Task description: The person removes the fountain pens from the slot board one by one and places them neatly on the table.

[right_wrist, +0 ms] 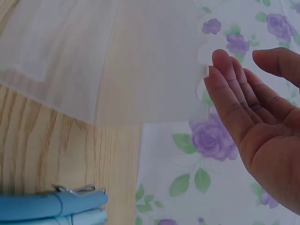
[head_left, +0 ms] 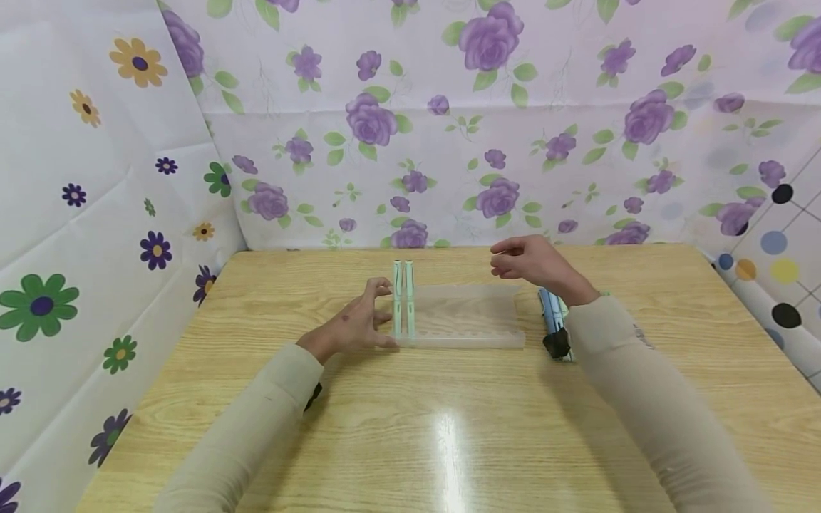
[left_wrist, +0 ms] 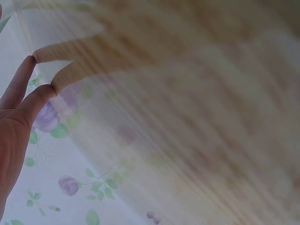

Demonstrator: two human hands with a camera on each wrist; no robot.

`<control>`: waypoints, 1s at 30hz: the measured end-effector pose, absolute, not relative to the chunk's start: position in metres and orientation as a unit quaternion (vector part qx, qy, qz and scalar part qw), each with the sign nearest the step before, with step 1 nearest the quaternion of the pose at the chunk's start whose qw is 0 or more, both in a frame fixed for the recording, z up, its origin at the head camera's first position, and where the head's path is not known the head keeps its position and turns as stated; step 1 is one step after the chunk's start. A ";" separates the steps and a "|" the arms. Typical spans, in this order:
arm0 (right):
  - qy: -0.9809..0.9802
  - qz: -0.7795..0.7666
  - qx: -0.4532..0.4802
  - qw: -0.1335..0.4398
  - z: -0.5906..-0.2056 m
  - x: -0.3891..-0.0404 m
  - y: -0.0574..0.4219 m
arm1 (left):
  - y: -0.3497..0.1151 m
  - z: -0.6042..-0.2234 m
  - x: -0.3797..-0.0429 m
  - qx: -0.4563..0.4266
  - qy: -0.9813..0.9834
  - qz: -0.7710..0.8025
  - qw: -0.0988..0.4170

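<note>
A translucent plastic pen rack (head_left: 466, 342) with a notched edge lies on the table. Two pale green pens (head_left: 410, 299) sit side by side in its left end. My left hand (head_left: 359, 317) holds the rack's left end, thumb at the near edge and fingers curved toward the far side. In the left wrist view, two fingertips (left_wrist: 44, 90) of it touch the translucent plastic. My right hand (head_left: 535, 263) hovers above and beyond the rack's right end, holding nothing. In the right wrist view its fingers (right_wrist: 229, 98) are loosely extended, thumb apart.
Right of the rack lies a group of blue pens (head_left: 550, 310), partly hidden by the right forearm and a black wrist strap piece (head_left: 556, 344). The wooden table (head_left: 385, 427) ends at a flower-patterned cloth (head_left: 449, 171) behind, with another cloth on the left.
</note>
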State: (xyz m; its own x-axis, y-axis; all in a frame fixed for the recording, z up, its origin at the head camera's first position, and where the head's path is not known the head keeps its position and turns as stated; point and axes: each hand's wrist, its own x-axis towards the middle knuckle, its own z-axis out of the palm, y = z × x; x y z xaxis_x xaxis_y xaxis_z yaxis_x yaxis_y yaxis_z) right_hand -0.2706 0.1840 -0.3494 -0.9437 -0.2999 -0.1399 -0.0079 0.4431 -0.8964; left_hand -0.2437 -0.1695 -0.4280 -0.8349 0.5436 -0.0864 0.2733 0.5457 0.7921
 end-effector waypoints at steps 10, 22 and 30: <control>0.830 -0.525 -0.110 0.151 -0.350 -0.274 0.163 | -0.169 -0.428 -0.245 0.234 0.862 0.418 0.164; 0.821 -0.527 -0.150 0.160 -0.350 -0.272 0.127 | -0.170 -0.431 -0.243 0.233 0.846 0.451 0.164; 0.843 -0.483 -0.191 0.138 -0.352 -0.272 0.097 | -0.174 -0.432 -0.242 0.237 0.810 0.501 0.191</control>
State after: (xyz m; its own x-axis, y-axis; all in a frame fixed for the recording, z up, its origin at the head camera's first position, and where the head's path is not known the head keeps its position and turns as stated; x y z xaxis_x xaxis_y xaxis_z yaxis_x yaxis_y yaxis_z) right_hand -0.2719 0.0972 -0.3524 -0.8891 -0.4551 -0.0490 -0.1876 0.4600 -0.8679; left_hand -0.2422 -0.1744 -0.4321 -0.8150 0.5750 -0.0715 0.1928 0.3855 0.9023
